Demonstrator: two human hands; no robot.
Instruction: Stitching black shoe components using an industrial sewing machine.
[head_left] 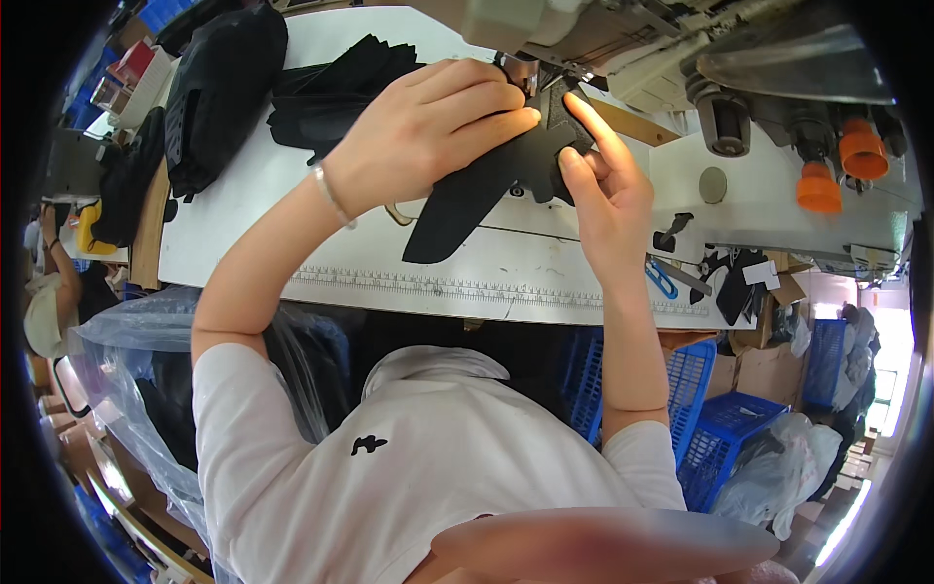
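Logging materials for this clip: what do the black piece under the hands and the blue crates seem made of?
Black piece: probably fabric or synthetic sheet, matte, judging by its thin, flat, clean-cut look. Blue crates: likely moulded plastic, slightly shiny, with evenly slotted walls.

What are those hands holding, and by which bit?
A black piece, by its right edge in the right hand; the left hand is at its upper left, grip hidden.
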